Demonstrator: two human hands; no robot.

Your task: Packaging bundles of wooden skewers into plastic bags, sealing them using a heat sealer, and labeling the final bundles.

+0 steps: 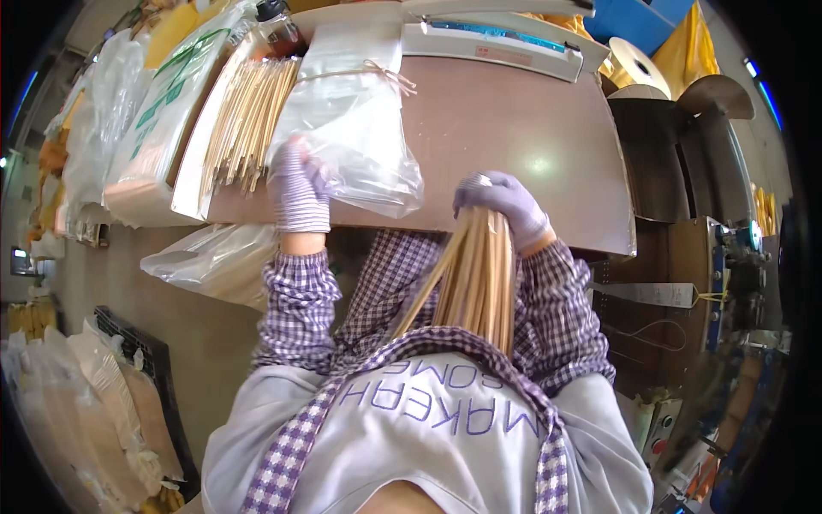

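My right hand (505, 201), in a purple glove, grips the top end of a thick bundle of thin wooden sticks (481, 274). The sticks hang down from it over my lap in front of the table, and a few splay out to the left. My left hand (300, 188), in a striped glove, is at the lower left corner of a stack of clear plastic bags (351, 128). Its fingers are bent and closed on the bag edge. String is tied around the stack's upper part.
Left of the bags, an open box holds more wooden sticks (253, 120). Beside it lies a packet of white plastic bags (171, 120). A bag sealer (497, 50) spans the back of the brown table (522, 128). A loose clear bag (214, 261) hangs below the front edge.
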